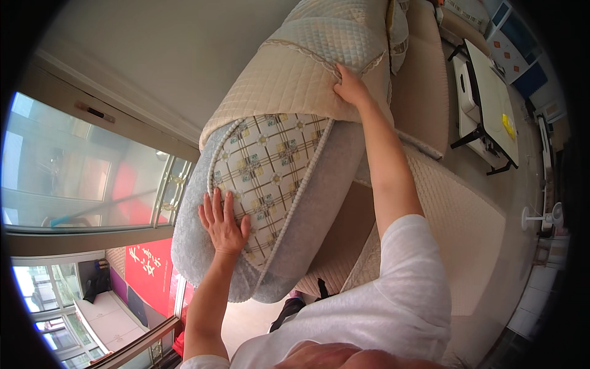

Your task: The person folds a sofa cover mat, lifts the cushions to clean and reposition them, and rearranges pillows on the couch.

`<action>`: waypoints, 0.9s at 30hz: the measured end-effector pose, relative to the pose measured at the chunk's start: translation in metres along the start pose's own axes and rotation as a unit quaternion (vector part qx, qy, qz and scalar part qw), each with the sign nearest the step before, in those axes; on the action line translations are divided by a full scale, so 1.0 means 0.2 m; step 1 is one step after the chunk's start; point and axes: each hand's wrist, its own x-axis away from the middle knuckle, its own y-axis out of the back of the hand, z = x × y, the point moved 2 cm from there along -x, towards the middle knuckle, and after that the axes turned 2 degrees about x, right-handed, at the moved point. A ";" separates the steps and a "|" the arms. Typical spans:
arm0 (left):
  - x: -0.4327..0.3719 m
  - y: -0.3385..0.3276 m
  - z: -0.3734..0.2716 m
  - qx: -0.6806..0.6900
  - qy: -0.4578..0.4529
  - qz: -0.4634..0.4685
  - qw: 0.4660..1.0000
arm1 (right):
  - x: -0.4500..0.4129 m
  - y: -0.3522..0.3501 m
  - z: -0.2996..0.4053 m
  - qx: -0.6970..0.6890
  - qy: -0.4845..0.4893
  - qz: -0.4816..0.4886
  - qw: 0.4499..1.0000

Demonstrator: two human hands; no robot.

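Note:
A sofa arm in grey plush [318, 207] stands before me, with a plaid, flower-patterned fabric panel [276, 166] edged in beaded white trim. Over its far part lies a cream quilted cover [276, 83] with a lace edge, next to a pale blue-grey quilted section [327, 39]. My left hand [224, 226] rests flat on the near part of the arm, fingers spread across the trim, holding nothing. With bent fingers, my right hand [354, 87] grips the cover near its lace edge; the fingertips are partly hidden by the fabric.
Beige padded seats [418, 78] run along the right. Beyond them stands a black-legged coffee table [493, 97] with a yellow item [508, 126] on it. A quilted mat [451, 207] covers floor at right. A glass sliding door [83, 170] and a red mat [150, 272] bearing writing are left.

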 end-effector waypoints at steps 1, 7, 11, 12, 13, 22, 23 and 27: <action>0.01 0.00 0.00 0.001 0.001 -0.003 1.000 | -0.01 0.02 0.02 0.048 0.001 0.013 0.999; 0.05 0.00 0.00 -0.003 -0.004 -0.002 1.000 | 0.00 0.17 0.12 0.175 0.012 0.028 0.984; 0.06 0.02 0.00 0.008 -0.002 -0.025 1.000 | 0.21 0.29 0.55 0.071 0.199 -0.017 0.977; 0.06 0.02 0.00 0.007 0.003 -0.028 1.000 | 0.40 0.33 0.69 0.066 0.242 0.001 0.968; 0.08 0.02 0.01 0.007 0.008 -0.031 0.999 | 0.60 0.37 0.79 0.017 0.348 -0.023 0.937; 0.07 -0.18 0.18 0.080 -0.036 -0.093 0.992 | 1.98 0.53 1.00 -0.139 0.323 0.184 0.918; 0.10 -0.19 0.22 0.110 -0.016 -0.126 0.986 | 2.03 0.54 0.97 -0.119 0.290 0.150 0.938; 0.06 -0.06 0.27 0.644 0.119 -0.062 0.753 | 2.18 0.69 0.85 -0.038 0.173 0.063 0.982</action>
